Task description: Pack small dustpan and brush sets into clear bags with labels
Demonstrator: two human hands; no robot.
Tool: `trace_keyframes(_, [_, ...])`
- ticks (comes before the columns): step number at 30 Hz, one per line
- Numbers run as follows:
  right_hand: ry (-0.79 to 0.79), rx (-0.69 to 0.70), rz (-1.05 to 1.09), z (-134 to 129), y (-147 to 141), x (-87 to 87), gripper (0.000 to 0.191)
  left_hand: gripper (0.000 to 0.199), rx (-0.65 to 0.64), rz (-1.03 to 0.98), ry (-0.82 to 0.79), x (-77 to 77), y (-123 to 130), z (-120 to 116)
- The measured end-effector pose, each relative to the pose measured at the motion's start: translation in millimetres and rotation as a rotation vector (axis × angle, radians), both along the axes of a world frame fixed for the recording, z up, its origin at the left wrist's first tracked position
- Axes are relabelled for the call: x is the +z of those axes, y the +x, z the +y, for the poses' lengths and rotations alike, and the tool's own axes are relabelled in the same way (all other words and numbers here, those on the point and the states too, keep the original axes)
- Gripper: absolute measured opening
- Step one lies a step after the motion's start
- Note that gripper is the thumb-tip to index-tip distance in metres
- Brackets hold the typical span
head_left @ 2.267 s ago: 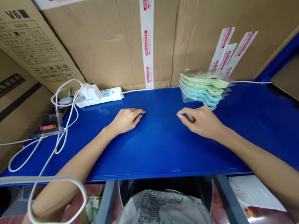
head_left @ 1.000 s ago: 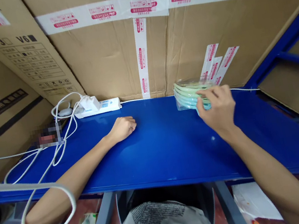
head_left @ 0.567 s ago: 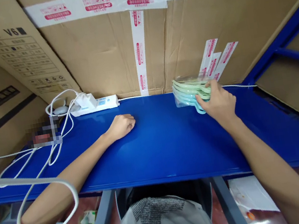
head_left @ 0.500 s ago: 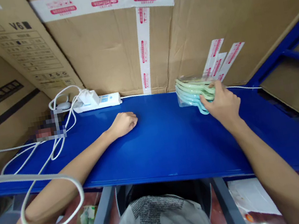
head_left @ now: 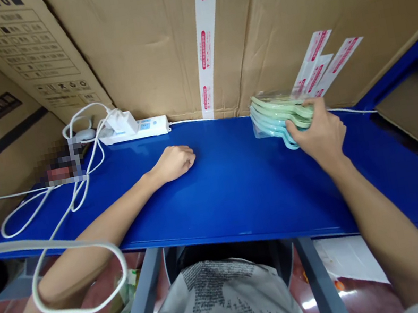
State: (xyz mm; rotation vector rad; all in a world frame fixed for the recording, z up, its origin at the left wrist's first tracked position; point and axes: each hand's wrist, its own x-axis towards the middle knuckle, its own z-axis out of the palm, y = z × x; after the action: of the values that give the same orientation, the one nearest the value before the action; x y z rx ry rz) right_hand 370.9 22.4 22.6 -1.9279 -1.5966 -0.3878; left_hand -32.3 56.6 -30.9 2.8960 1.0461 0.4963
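My right hand (head_left: 321,131) grips a pack of plastic clothes hangers (head_left: 272,115), pale green and light blue, in a clear bag. Its thumb lies on the near side and the fingers go over the right end; some fingertips are hidden. The pack rests at the back right of the blue table (head_left: 219,192), close to the cardboard behind. Left of the table's middle, my left hand (head_left: 175,162) lies on the surface, curled into a loose fist with nothing visible in it.
A white power strip (head_left: 153,127) with a plugged-in adapter (head_left: 122,123) stands at the back left. White cables (head_left: 100,159) run from there, one looping over my left forearm. Large cardboard (head_left: 146,54) walls the back. A blue metal frame (head_left: 409,53) rises at right.
The camera view has tilted down slightly, so the table and its things sit higher in the picture. Both hands keep their poses, the right still on the hanger pack.
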Motion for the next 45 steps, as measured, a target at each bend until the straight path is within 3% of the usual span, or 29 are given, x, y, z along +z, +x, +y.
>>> trace_keyframes(5, [-0.027,-0.003,0.002,-0.3,0.9,0.7,0.05,0.028,-0.023,-0.019,-0.016,-0.7,-1.5,0.5])
trace_keyframes(21, [0.171,0.184,-0.023,12.6,23.1,1.3,0.032,0.027,-0.035,-0.026,-0.01,-1.8,-0.4,0.8])
trace_keyframes(30, [0.109,0.28,0.005,23.5,31.4,-4.9,0.047,0.028,-0.001,0.025,-0.014,6.0,4.0,-2.5])
trace_keyframes(35, [0.242,0.228,0.006,34.9,33.9,-16.6,0.042,0.028,0.006,0.015,-0.029,4.7,2.6,-1.0])
trace_keyframes(40, [0.365,0.259,0.063,29.0,32.4,-14.6,0.032,0.027,-0.005,-0.006,-0.04,3.4,1.1,-0.9])
trace_keyframes(45, [0.439,0.196,0.157,26.2,28.7,-11.9,0.038,0.028,-0.005,0.012,-0.049,3.6,1.8,-0.6])
